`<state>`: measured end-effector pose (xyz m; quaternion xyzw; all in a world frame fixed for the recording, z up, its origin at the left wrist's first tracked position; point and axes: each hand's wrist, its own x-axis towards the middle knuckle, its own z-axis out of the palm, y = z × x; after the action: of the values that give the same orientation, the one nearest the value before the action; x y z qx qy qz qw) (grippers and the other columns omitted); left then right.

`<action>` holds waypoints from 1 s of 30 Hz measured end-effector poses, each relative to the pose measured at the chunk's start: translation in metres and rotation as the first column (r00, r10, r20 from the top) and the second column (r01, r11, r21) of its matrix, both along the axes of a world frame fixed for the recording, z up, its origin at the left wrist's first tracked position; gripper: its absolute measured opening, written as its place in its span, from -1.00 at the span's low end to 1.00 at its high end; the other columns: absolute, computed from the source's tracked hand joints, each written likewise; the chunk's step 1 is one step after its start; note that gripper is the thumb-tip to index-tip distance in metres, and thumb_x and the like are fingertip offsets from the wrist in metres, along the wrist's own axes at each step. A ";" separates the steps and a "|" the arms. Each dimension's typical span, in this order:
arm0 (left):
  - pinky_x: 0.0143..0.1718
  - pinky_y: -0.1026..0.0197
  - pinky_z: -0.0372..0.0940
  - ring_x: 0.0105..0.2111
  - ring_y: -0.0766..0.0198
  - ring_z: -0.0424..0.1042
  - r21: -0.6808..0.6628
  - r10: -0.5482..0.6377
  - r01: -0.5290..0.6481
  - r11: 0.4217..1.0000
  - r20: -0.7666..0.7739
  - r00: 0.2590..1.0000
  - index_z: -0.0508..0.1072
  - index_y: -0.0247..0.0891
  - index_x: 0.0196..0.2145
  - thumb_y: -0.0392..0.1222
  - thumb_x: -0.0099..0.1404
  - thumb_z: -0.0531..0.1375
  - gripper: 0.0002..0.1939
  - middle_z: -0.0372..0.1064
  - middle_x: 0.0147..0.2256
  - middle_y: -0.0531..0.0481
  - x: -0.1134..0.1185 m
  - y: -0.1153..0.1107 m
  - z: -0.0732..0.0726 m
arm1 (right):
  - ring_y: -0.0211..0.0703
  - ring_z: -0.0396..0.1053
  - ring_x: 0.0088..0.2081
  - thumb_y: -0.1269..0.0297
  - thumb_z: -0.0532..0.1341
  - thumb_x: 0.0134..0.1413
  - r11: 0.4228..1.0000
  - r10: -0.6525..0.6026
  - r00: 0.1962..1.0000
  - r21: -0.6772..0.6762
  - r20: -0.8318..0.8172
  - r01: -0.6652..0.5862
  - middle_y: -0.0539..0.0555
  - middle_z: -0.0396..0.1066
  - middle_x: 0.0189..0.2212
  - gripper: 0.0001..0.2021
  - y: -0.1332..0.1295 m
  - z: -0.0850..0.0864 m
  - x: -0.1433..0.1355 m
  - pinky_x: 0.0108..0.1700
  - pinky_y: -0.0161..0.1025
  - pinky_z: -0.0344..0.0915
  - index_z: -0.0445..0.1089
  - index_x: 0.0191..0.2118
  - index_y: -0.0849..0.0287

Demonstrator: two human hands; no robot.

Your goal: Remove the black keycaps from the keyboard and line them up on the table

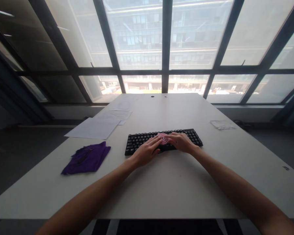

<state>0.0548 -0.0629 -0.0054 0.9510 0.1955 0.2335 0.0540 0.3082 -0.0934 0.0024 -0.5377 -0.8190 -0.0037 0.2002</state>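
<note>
A black keyboard (134, 143) lies slightly askew on the white table. On its middle sits a round pink piece (163, 138) marked with concentric rings; I cannot tell what it is made of. My left hand (148, 149) reaches in from the left, its fingers stretched out flat and their tips resting on the pink piece's left edge. From the other side, my right hand (181, 142) lies over the keys with extended fingers, their tips touching the right part of the same piece. Both hands cover some of the keys, and neither is visibly wrapped around anything.
Left of the keyboard is a folded purple cloth (94, 160) with a small dark item (85, 155) on it. Paper sheets (93, 128) lie along the table's left side. A thin clear plastic packet (222, 124) is near the right edge. Large windows (142, 39) stand beyond the table (176, 182).
</note>
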 end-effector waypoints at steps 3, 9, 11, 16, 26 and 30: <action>0.36 -0.13 0.04 0.37 0.09 -0.05 0.010 -0.015 0.015 1.000 -0.013 1.000 0.04 -0.17 0.38 -0.17 0.47 0.01 -0.44 0.04 0.34 -0.12 0.004 -0.001 -0.001 | -0.13 0.43 -0.28 0.08 0.02 0.37 0.995 -0.098 0.995 0.008 0.010 0.098 0.08 0.48 -0.21 -0.59 0.000 0.001 0.000 -0.26 -0.30 0.21 0.27 0.27 -0.17; 0.37 -0.10 0.00 0.38 0.10 -0.09 0.013 -0.019 0.020 1.000 -0.033 0.999 -0.02 -0.17 0.39 -0.19 0.46 0.02 -0.40 -0.02 0.37 -0.12 0.010 -0.003 -0.004 | -0.14 0.44 -0.26 0.09 0.02 0.38 0.999 -0.045 0.998 -0.022 -0.031 0.044 0.06 0.48 -0.19 -0.59 -0.007 -0.003 0.006 -0.22 -0.30 0.22 0.25 0.28 -0.16; 0.36 -0.12 0.00 0.39 0.09 -0.10 0.015 -0.028 0.028 0.999 -0.032 0.999 -0.05 -0.16 0.40 -0.20 0.46 0.02 -0.38 -0.05 0.37 -0.12 0.011 -0.004 -0.005 | -0.16 0.44 -0.25 0.10 0.03 0.38 0.999 -0.018 0.999 -0.030 -0.045 0.017 0.06 0.47 -0.18 -0.59 -0.013 -0.005 0.009 -0.20 -0.30 0.23 0.27 0.27 -0.15; 0.37 -0.15 -0.03 0.39 0.06 -0.15 0.034 -0.032 0.034 0.999 -0.054 0.998 -0.08 -0.19 0.40 -0.20 0.46 0.02 -0.37 -0.11 0.39 -0.16 0.015 -0.007 -0.008 | -0.17 0.44 -0.29 0.10 0.03 0.38 0.995 -0.092 0.996 -0.029 -0.019 0.091 0.05 0.46 -0.22 -0.59 -0.026 -0.006 0.010 -0.24 -0.31 0.21 0.25 0.28 -0.18; 0.37 -0.13 -0.04 0.40 0.07 -0.15 0.069 0.023 -0.017 0.997 -0.075 0.997 -0.06 -0.24 0.40 -0.12 0.47 0.01 -0.38 -0.11 0.39 -0.17 0.033 0.001 -0.011 | -0.16 0.45 -0.26 0.14 0.03 0.38 0.989 -0.143 0.990 -0.021 0.002 0.143 0.05 0.47 -0.19 -0.59 -0.029 -0.003 0.013 -0.25 -0.31 0.18 0.23 0.29 -0.17; 0.35 -0.13 -0.01 0.38 0.04 -0.08 0.049 0.034 -0.030 0.998 -0.087 0.996 0.03 -0.28 0.37 -0.10 0.46 0.02 -0.41 -0.02 0.36 -0.22 0.066 0.004 -0.002 | -0.17 0.44 -0.28 0.13 0.03 0.38 0.989 -0.144 0.990 -0.021 -0.007 0.144 0.05 0.48 -0.19 -0.62 -0.027 -0.002 0.026 -0.26 -0.32 0.19 0.30 0.24 -0.14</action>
<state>0.1206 -0.0588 -0.0075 0.9581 0.2074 0.1968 0.0189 0.3339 -0.1208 0.0003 -0.5974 -0.7773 -0.0075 0.1974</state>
